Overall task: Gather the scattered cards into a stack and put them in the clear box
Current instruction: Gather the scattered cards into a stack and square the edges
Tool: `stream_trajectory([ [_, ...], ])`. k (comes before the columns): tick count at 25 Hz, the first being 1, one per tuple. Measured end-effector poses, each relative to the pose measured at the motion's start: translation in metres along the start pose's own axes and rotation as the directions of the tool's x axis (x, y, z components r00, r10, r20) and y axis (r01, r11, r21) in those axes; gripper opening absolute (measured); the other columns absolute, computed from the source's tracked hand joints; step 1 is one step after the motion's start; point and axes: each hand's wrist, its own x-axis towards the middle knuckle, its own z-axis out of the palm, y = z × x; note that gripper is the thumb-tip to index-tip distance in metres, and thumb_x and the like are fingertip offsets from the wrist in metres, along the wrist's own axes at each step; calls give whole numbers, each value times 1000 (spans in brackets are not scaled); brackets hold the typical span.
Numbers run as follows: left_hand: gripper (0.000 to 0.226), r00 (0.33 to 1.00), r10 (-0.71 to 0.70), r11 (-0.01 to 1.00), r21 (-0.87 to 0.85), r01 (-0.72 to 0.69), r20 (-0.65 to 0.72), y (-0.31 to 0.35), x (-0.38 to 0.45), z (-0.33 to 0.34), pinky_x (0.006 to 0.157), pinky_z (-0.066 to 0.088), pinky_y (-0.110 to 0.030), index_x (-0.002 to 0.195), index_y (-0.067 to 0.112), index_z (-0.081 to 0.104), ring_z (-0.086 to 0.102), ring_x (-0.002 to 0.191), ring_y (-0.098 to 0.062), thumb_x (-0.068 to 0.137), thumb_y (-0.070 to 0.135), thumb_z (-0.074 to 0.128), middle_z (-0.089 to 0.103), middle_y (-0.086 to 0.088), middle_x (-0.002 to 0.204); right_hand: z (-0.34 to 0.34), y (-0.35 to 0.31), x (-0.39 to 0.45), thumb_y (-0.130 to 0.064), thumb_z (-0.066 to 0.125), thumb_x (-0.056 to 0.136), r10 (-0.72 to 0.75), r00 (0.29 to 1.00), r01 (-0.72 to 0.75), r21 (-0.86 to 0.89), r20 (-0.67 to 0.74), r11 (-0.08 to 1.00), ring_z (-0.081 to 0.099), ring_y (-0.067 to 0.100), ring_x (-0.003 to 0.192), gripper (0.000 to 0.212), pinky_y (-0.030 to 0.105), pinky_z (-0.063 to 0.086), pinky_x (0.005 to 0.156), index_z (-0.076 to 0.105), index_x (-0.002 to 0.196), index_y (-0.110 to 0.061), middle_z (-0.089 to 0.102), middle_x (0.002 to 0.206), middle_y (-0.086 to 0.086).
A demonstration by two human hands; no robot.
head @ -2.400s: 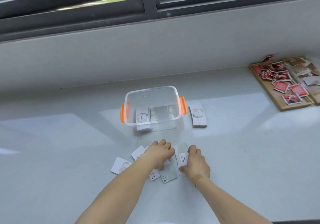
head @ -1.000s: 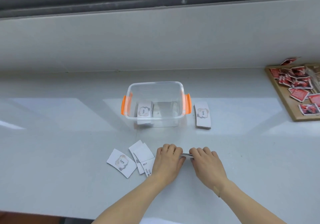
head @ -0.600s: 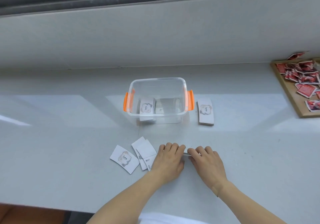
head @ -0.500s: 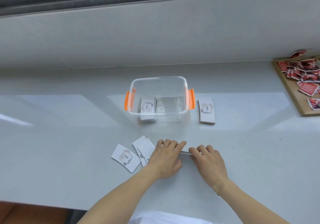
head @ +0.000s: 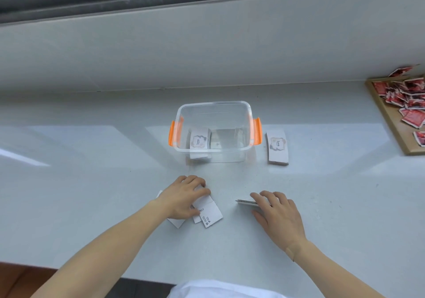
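Note:
My left hand [head: 184, 197] lies flat on several scattered white cards [head: 208, 214], covering most of them, fingers spread. My right hand [head: 279, 214] grips a thin stack of cards [head: 247, 202] by its edge, held just above the white counter. The clear box [head: 213, 153] with orange handles stands behind both hands; a small stack of cards [head: 199, 142] leans inside it at the left. Another stack of "love" cards [head: 277, 148] lies on the counter right of the box.
A wooden tray [head: 395, 127] with several red packets sits at the far right. A grey wall and a dark window frame rise behind the counter [head: 92, 182]. The counter's front edge runs near the bottom of the view.
My left hand has slid left off the gathered stack onto the scattered cards. My right hand now holds the thin stack alone.

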Motion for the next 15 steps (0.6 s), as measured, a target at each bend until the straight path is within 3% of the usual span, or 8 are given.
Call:
stream_trajectory([
  [5, 42, 997, -58, 995, -89, 54, -43, 0, 2, -3, 103, 32, -34, 122, 29, 47, 39, 123, -19, 84, 37, 64, 50, 5, 126, 6, 3, -4, -37, 77, 76, -16, 1000, 16, 6, 11, 1000, 60, 36, 112, 51, 44, 54, 74, 60, 123, -25, 66, 122, 3],
  [9, 14, 995, -90, 966, -247, 76, -44, -7, 3, -18, 81, 35, -29, 102, 28, 51, 49, 99, -17, 91, 19, 54, 58, 8, 103, 9, 4, -4, -49, 62, 84, -7, 1000, 7, -8, 6, 1000, 55, 35, 121, 50, 45, 53, 81, 55, 128, -27, 61, 131, 3],
  [11, 13, 989, -147, 911, -392, 125, -27, -8, 6, -28, 77, 42, -32, 100, 28, 50, 52, 95, -15, 92, 18, 52, 57, 10, 103, 9, 4, -4, -55, 45, 86, 0, 1000, 0, -20, 0, 1000, 54, 35, 123, 53, 45, 53, 84, 51, 132, -28, 59, 134, 3],
  [15, 10, 935, -291, 848, -507, 155, -202, 14, 15, -32, 76, 51, -42, 105, 21, 51, 55, 97, -19, 96, 17, 50, 55, 5, 107, 10, 4, -5, -59, 39, 87, 26, 1000, -26, -22, -1, 999, 48, 34, 129, 64, 45, 51, 89, 40, 142, -27, 51, 144, 2],
])
